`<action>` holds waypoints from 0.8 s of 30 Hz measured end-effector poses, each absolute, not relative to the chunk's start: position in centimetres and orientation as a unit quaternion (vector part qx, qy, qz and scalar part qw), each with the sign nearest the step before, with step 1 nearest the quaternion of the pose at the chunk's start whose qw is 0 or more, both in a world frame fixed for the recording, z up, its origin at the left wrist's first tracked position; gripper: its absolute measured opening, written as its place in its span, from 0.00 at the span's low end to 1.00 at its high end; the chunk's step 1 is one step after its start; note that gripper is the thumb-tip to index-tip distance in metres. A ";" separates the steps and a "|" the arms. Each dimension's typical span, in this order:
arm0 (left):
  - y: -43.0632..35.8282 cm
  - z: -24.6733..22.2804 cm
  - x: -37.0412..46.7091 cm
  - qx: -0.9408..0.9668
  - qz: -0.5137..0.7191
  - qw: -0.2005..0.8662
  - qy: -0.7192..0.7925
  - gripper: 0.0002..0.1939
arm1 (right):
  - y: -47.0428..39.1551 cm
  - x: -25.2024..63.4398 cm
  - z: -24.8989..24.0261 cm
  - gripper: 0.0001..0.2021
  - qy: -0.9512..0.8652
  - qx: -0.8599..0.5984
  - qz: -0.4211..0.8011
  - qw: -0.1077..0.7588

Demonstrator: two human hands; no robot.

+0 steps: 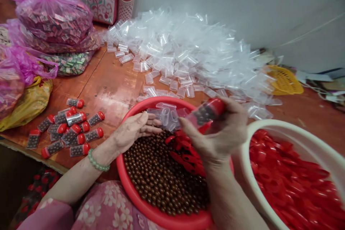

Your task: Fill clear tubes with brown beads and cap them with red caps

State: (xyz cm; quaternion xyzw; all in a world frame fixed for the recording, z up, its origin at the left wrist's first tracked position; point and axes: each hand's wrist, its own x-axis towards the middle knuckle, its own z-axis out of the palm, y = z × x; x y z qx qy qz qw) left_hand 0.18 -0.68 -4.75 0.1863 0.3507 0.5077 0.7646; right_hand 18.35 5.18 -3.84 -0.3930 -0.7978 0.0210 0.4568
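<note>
Round-beaded pale green bracelet [94, 164] on the left wrist [105, 151], mauve sleeve [50, 216], pink garment [93, 206] with pale flowers [110, 189].

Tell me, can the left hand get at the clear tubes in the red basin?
Probably yes: the left hand looks empty and is beside the clear tubes, with nothing apparent in the way.

I count one filled tube [204, 113] in my right hand [219, 143], over a dozen more on the surface [104, 86], two tubs [121, 174] [244, 151], one flask [126, 1], one bracelet [97, 164].
</note>
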 end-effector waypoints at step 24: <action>-0.2 -4.8 0.3 0.240 0.506 0.769 0.310 0.19 | 4.7 16.0 -4.5 0.32 -0.889 -0.263 0.080 0.367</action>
